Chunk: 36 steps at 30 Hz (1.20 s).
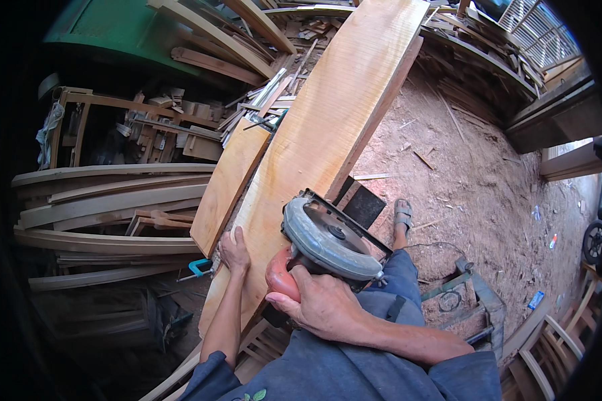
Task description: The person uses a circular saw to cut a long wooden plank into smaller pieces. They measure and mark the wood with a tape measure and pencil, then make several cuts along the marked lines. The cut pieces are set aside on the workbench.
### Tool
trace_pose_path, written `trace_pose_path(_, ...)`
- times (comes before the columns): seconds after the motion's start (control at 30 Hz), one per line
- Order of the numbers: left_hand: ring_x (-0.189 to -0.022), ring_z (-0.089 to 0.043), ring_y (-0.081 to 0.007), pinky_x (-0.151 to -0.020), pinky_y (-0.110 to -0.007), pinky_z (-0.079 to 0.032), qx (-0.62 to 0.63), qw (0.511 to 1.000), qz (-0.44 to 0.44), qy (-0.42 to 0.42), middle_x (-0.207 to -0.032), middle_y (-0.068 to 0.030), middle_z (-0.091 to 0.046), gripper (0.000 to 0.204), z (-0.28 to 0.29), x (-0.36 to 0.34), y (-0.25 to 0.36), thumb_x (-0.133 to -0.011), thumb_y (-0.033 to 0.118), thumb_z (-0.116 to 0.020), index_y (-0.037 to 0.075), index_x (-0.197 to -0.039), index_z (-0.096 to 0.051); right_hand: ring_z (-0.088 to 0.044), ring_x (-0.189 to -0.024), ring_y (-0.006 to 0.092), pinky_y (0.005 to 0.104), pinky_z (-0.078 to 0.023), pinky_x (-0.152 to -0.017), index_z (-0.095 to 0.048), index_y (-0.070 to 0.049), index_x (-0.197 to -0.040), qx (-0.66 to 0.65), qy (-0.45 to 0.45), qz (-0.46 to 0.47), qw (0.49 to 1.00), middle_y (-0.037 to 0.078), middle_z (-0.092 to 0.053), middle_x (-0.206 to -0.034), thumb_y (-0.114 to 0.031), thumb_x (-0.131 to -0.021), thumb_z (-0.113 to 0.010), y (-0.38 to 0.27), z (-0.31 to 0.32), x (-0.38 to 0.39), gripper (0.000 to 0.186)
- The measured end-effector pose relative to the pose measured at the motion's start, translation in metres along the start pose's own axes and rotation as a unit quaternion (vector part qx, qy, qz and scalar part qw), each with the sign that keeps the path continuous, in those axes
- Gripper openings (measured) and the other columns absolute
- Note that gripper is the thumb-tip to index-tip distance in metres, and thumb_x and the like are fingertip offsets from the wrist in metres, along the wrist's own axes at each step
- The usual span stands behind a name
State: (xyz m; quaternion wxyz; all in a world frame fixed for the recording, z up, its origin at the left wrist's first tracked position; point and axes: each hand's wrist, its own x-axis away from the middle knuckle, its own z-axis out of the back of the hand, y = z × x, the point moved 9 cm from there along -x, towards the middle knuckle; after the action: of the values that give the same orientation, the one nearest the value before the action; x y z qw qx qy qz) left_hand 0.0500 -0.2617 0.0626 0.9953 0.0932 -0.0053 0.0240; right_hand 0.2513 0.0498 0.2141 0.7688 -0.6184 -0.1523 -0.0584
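A long pale plank (324,113) runs diagonally away from me, with a shorter board (227,187) along its left side. A clamp (267,121) sits at that board's far end and a teal clamp (199,266) at its near end. My left hand (236,255) grips the plank's near left edge, fingers curled beside the shorter board. My right hand (324,304) is closed on the red handle (281,274) of a circular saw (331,234), which rests over the plank's right edge with its metal guard uppermost. Part of the plank under the saw is hidden.
Stacked timber (114,200) and offcuts fill the left, near a green panel (114,27). More wood (481,57) lies at the upper right. The dusty floor (475,187) holds scraps and my foot. A green metal machine frame (488,304) stands lower right, near a wheel (594,240).
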Motion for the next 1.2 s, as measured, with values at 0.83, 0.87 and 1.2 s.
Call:
trace_pose_path(0.83, -0.112, -0.062, -0.0478, -0.099, -0.059, -0.041, -0.01, 1.0, -0.017, 0.022, -0.107, -0.0279, -0.07, 0.062, 0.001, 0.0, -0.001, -0.107, 0.058, -0.052, -0.001, -0.104, -0.069, -0.072, -0.074, 0.0493, 0.0551, -0.058, -0.069, -0.056, 0.003, -0.108, -0.003, 0.002, 0.023, 1.0, 0.029, -0.068, -0.077, -0.061, -0.104, -0.06, 0.007, -0.005, -0.009, 0.064)
trace_pose_path(0.87, -0.112, -0.062, -0.0478, -0.1, -0.059, -0.041, -0.011, 1.0, -0.019, 0.019, -0.107, -0.0279, -0.07, 0.062, 0.0, 0.0, -0.001, -0.106, 0.058, -0.052, -0.001, -0.105, -0.069, -0.072, -0.074, 0.0493, 0.0551, -0.058, -0.069, -0.056, 0.003, -0.108, -0.001, 0.003, 0.022, 1.0, 0.029, -0.068, -0.077, -0.061, -0.104, -0.06, 0.007, -0.005, -0.009, 0.064)
trace_pose_path(1.2, -0.113, -0.062, -0.0482, -0.099, -0.061, -0.04, -0.023, 0.999, -0.018, 0.014, -0.108, -0.0281, -0.07, 0.061, 0.002, 0.002, 0.002, -0.106, 0.059, -0.052, 0.0, -0.103, -0.067, -0.072, -0.074, 0.0491, 0.0547, -0.059, -0.069, -0.056, 0.002, -0.107, 0.002, -0.011, 0.007, 1.0, 0.029, -0.068, -0.078, -0.061, -0.103, -0.061, 0.01, -0.007, -0.011, 0.063)
